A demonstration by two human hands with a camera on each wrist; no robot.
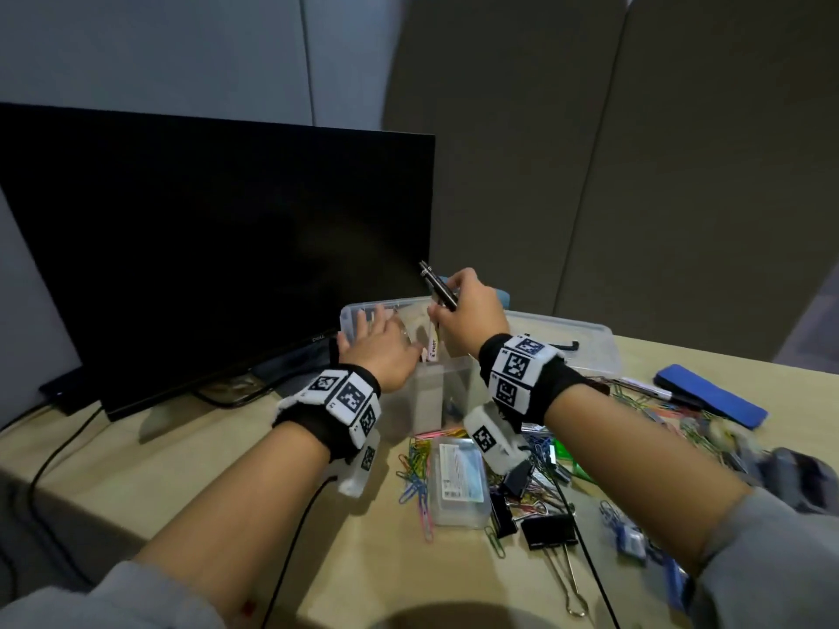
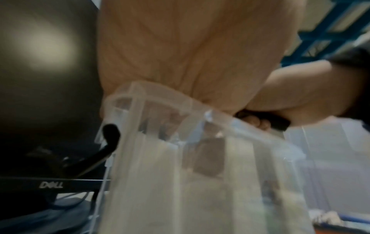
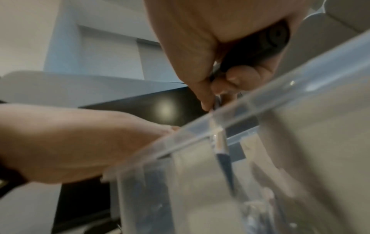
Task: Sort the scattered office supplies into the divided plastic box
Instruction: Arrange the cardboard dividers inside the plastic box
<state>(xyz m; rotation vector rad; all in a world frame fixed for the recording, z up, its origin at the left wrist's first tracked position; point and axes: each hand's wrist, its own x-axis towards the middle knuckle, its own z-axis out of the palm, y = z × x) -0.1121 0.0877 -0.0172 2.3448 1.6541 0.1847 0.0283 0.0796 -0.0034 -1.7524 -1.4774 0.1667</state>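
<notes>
The clear divided plastic box point(image 1: 436, 392) stands on the desk in front of the monitor. My left hand point(image 1: 377, 345) rests on its left rim with the fingers stretched out flat; the left wrist view shows the palm point(image 2: 180, 47) just above the box wall point(image 2: 200, 182). Over the box's middle, my right hand point(image 1: 472, 311) grips a dark pen point(image 1: 436, 283) tilted up to the left. In the right wrist view the fingers point(image 3: 238, 76) curl round the black barrel point(image 3: 260, 47), whose tip points down past the box rim point(image 3: 300, 88). A white Pilot pen point(image 1: 432, 345) stands in a compartment.
A black monitor point(image 1: 204, 242) fills the left, with cables trailing off the desk. The box's lid point(image 1: 567, 342) lies behind right. Coloured paper clips point(image 1: 417, 465), a small clear case point(image 1: 458, 481), black binder clips point(image 1: 547, 531) and a blue eraser point(image 1: 710, 394) lie scattered to the right.
</notes>
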